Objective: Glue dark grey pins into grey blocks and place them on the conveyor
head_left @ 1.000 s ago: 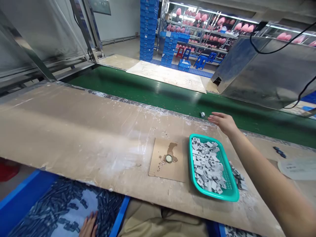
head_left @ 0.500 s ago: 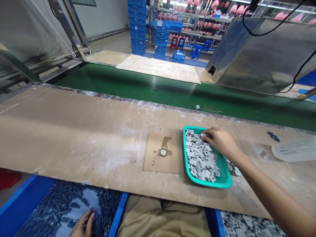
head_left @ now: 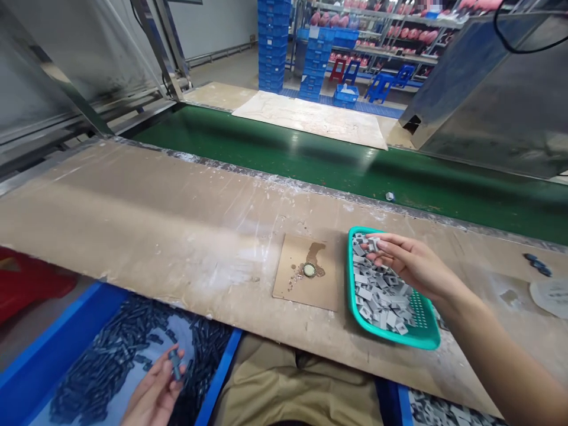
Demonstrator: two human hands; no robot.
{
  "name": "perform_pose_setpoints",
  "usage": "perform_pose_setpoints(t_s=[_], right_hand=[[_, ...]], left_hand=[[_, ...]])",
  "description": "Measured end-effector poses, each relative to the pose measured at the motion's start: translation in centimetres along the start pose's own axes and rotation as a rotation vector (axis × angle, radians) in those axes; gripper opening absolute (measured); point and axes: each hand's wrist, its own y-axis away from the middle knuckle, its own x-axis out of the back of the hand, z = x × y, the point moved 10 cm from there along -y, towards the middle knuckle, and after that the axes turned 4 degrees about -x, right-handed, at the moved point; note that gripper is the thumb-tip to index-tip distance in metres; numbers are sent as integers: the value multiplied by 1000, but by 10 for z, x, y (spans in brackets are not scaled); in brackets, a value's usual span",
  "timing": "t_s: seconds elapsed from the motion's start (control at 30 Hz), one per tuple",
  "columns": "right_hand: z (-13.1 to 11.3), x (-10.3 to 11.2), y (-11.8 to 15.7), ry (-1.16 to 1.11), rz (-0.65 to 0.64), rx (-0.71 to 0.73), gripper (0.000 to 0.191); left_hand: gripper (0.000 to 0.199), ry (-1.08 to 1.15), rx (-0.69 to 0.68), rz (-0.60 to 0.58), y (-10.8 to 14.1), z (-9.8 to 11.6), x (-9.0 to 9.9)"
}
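Note:
Over the blue bin [head_left: 100, 290] at the lower left, my left hand [head_left: 155, 387] pinches a dark blue-grey part [head_left: 175, 364]. Many similar dark parts [head_left: 93, 367] lie below it in the bin. My right hand [head_left: 410, 260] holds a small light grey piece [head_left: 373, 244] between thumb and fingers, above the far end of the green basket [head_left: 352, 296]. Light grey pieces [head_left: 381, 296] fill much of that basket. Left of the basket, a round cap [head_left: 309, 270] with a pale centre rests on a square of cardboard [head_left: 288, 284] with a brown wet stain.
A green conveyor belt [head_left: 266, 142] crosses beyond the table [head_left: 146, 201], with one small piece [head_left: 390, 196] on it. Dark parts [head_left: 538, 264] lie at the right. Another bin of grey pieces [head_left: 444, 411] is at the lower right. A metal housing [head_left: 497, 100] stands at the back right.
My left hand has risen from the dark parts and turned, showing the part it holds. My right hand has lifted a grey piece from the basket. The view has shifted slightly.

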Motion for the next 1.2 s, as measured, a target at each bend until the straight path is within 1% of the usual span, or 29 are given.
perform_pose_setpoints(t_s=[0.1, 0.17, 0.23, 0.33, 0.47, 0.57, 0.63, 0.7, 0.77, 0.9, 0.97, 1.1, 1.2], right_hand=[[-1, -24, 3, 18, -87, -3, 24], [0, -41, 4, 26, -153, 5, 23], [0, -54, 5, 72, -180, 25, 26], [-1, -67, 3, 294, -167, 112, 31], [-6, -87, 3, 570, -170, 303, 36], [-6, -99, 5, 755, -131, 393, 28], [-8, -105, 7, 870, -89, 460, 21], [-9, -113, 10, 946, -79, 521, 17], [-8, -120, 12, 987, -102, 562, 15], [-1, -124, 13, 1041, -124, 607, 15], [2, -124, 13, 1050, -132, 618, 15], [1, -124, 14, 1021, -137, 593, 14], [-6, -116, 14, 884, -98, 512, 16]], left_hand=[[35, 92, 65, -106, 14, -9, -25], [36, 106, 96, -159, 26, -13, -40], [38, 104, 140, -216, 39, -17, -58], [38, 131, 159, -314, 56, -19, -85], [32, 243, 184, -423, 67, -23, -117], [29, 237, 211, -505, 71, -26, -136], [32, 206, 185, -569, 74, -23, -147], [41, 189, 141, -613, 76, -18, -156], [45, 192, 114, -638, 78, -15, -162], [39, 213, 130, -694, 81, -18, -172], [37, 200, 137, -703, 81, -21, -174], [34, 166, 124, -716, 83, -23, -178], [34, 128, 57, -709, 83, -20, -181]])
